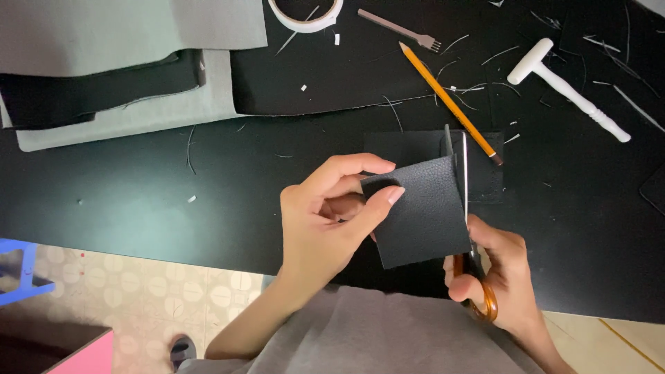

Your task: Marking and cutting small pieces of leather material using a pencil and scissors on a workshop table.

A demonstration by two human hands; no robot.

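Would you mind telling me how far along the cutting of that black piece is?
Done: thin offcuts litter the black table. In hand: the left hand holds the black leather piece while the right hand runs scissors along its right edge. Left: the upper part of that edge, uncut.

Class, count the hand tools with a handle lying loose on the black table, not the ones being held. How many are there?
2: a white mallet at the upper right and a pronged metal punch near the top, beside the tape roll. Others may lie out of view.

Your grained matt black leather piece [422,211], shiny metal scissors [465,180] with glossy amber plastic handles, smooth white plastic mallet [568,88], yellow wooden pencil [449,102]
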